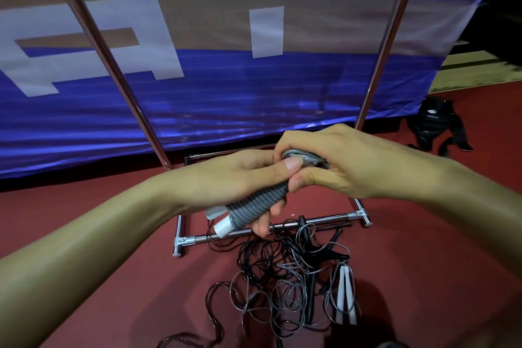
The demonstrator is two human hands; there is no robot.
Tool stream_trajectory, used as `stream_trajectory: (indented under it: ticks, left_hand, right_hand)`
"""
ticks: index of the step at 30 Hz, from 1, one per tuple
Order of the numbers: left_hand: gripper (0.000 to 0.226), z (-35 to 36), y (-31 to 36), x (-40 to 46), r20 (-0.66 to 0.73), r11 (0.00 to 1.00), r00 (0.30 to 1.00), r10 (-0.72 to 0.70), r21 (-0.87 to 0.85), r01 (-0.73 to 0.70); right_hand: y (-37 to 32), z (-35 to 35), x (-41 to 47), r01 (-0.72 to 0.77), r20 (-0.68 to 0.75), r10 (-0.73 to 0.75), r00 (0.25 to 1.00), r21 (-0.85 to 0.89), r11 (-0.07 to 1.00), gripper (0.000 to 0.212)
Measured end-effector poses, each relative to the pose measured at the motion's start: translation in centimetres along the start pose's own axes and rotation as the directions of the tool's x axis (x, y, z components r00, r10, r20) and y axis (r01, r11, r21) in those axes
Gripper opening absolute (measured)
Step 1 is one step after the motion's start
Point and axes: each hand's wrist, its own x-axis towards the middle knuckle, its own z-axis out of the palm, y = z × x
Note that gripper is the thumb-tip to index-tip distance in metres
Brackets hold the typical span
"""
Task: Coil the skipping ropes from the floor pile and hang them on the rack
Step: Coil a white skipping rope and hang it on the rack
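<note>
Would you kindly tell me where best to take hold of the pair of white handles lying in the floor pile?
Grip the pair of white handles around their middle, coming from above: they lie side by side on the red floor, so one hand can likely close round both.

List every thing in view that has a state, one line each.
left hand: grips the grey handles
right hand: curled round the grey cord
grey handles: held together, off the floor
rope pile: tangled on the floor
white handles: lying in the pile
rack: upright, no rope seen hanging
</note>
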Motion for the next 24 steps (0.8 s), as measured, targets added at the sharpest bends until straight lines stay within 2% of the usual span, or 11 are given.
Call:
stream_trajectory:
  ticks: [3,7,10,13,15,18,21,24]
  left_hand:
    - [0.034,0.2,0.2,0.1,0.054,0.999,0.998,0.024,-0.035,-0.022]
    - [0.042,0.1,-0.3,0.2,0.021,0.996,0.999,0.031,-0.083,-0.029]
    - [0.031,0.2,-0.3,0.4,-0.001,0.990,0.996,0.085,-0.114,-0.085]
    - [0.032,0.4,-0.6,0.4,-0.047,0.981,0.992,0.118,-0.147,-0.124]
    - [0.036,0.4,-0.7,0.5,-0.100,0.976,0.983,0.155,-0.136,-0.168]
    - [0.024,0.1,-0.5,0.4,-0.200,0.966,0.950,0.238,-0.049,-0.252]
    - [0.020,0.3,-0.3,0.4,-0.191,0.959,0.940,0.283,0.025,-0.283]
    - [0.020,0.7,-0.3,0.4,-0.111,0.965,0.960,0.259,0.000,-0.260]
  right_hand:
    - [0.1,0.5,-0.1,-0.001,-0.031,0.000,1.000,-0.051,0.999,0.034]
    - [0.7,0.0,-0.2,-0.058,-0.035,0.059,0.998,0.027,0.998,0.034]
    - [0.7,-0.9,-0.5,-0.073,-0.035,0.074,0.997,0.003,0.997,0.029]
    - [1.5,-1.4,-1.0,-0.118,-0.089,0.131,0.987,0.139,0.983,0.028]
    - [2.7,-1.7,-0.9,-0.195,-0.110,0.212,0.971,0.150,0.969,0.031]
    - [4.5,-1.8,-0.7,-0.269,-0.012,0.271,0.963,0.090,0.959,0.036]
    - [5.0,-1.0,-0.4,-0.265,0.148,0.247,0.958,0.115,0.957,0.032]
    - [5.7,-0.4,-0.1,-0.223,0.090,0.208,0.974,0.224,0.949,0.026]
